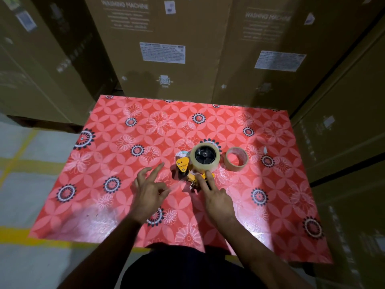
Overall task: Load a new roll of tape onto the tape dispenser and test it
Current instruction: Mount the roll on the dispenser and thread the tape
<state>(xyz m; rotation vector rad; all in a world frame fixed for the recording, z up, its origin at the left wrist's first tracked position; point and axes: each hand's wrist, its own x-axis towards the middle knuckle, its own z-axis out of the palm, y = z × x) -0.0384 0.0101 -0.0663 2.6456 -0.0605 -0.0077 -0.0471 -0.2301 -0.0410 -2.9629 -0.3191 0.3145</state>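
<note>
The yellow metal hand-held tape dispenser (188,171) lies on its side near the middle of the red floral-patterned table cover (116,205), a full roll of clear packing tape (205,157) already seated on its black hub. I judge I am at the threading step: my right hand (216,197) presses two straight fingers on the dispenser's frame just below the roll, while my left hand (149,189) seems to pinch a faint tape tail. Next I must feed that tail through the roller and blade. The blade end is hidden under my fingers, and the tail is blurred. A thin, spent-looking cardboard tape ring (236,159) sits just beside the roll, tall brown cartons (166,44) behind.
</note>
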